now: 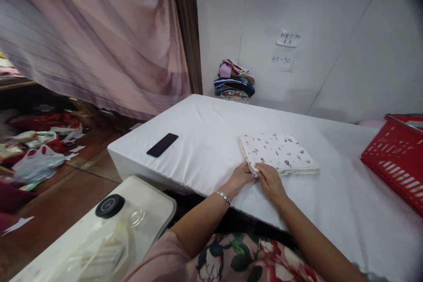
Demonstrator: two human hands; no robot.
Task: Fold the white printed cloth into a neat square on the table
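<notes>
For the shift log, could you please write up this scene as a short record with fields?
surface: table under a white sheet
left hand: fingers on the near corner of the folded printed cloth
right hand: fingers on the same corner, beside the left
phone: black, flat near the table's left edge
basket: red, at the right edge
back wall: stack of folded fabrics, two paper notes

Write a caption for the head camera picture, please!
Both hands, left and right, touch a folded patterned cloth on a white table.
</notes>
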